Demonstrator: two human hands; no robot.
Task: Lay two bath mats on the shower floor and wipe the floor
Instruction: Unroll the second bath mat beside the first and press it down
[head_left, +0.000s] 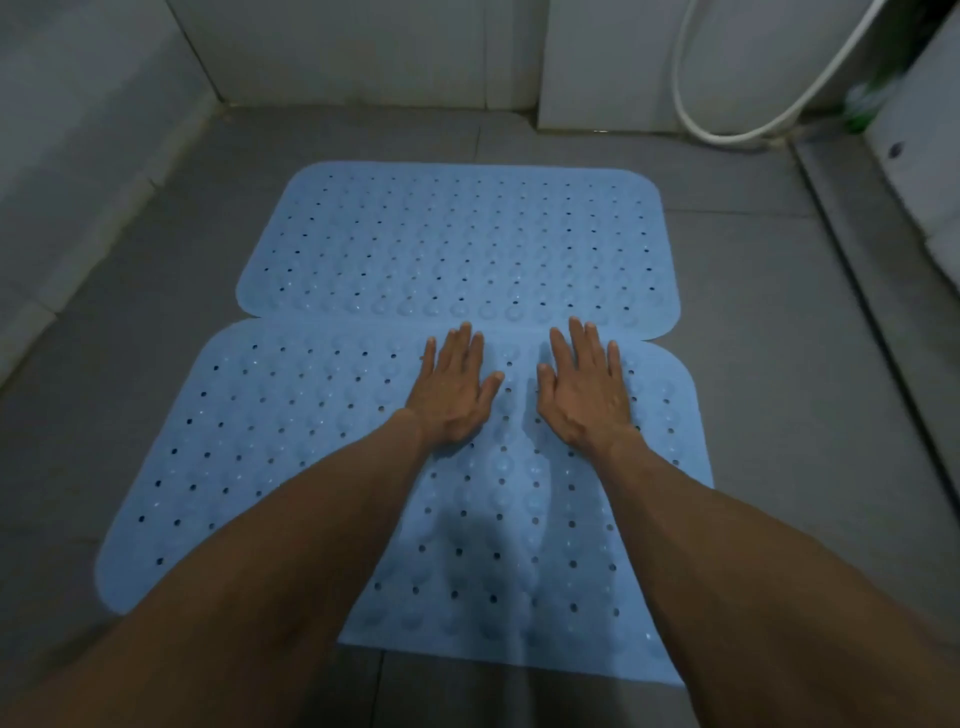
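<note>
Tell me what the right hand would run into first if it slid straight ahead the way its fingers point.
The right hand lies flat on the near mat, fingertips at its far edge. Sliding straight on, it would first meet the far mat, which seems to touch or slightly overlap that edge.

My one camera sits on my head, looking forward and steeply down, close over the shower floor (779, 322) toward the far wall (363, 47).
</note>
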